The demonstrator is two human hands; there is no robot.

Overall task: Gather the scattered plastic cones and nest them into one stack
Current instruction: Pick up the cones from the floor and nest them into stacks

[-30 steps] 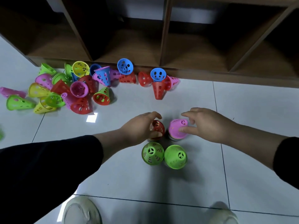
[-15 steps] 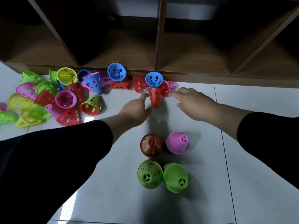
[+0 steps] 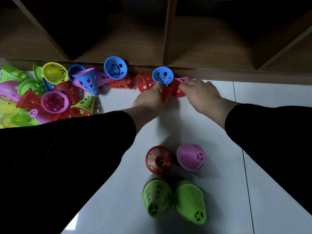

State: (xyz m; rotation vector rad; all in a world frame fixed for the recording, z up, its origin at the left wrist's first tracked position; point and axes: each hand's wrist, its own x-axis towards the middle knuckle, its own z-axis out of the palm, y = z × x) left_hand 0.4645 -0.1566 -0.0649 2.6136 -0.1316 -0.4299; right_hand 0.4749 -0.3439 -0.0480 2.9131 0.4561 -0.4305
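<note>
Beyond your hands stands a dark wooden shelf unit (image 3: 168,39) with open compartments, its base running along the glossy white tiled floor (image 3: 219,129). Off to the left of your left hand lies the big heap of scattered cones (image 3: 50,92), perforated plastic in green, yellow, pink, red and blue, tipped every way. Behind your hands, nearer you, four cones stand tip-up in a square: two green cones (image 3: 173,201) closest, then a red cone (image 3: 158,159) beside a pink cone (image 3: 191,157), all smooth, tapered and pierced with slots. Your left hand (image 3: 148,101) reaches forward with its fingers curled onto a red cone (image 3: 166,94) lying against the shelf base; a blue cone (image 3: 163,75) sits mouth-up just past your fingertips. Your right hand (image 3: 200,94) lies alongside, fingers bent over another red cone (image 3: 177,90) and touching it; whether it has a real grip, you cannot tell.
</note>
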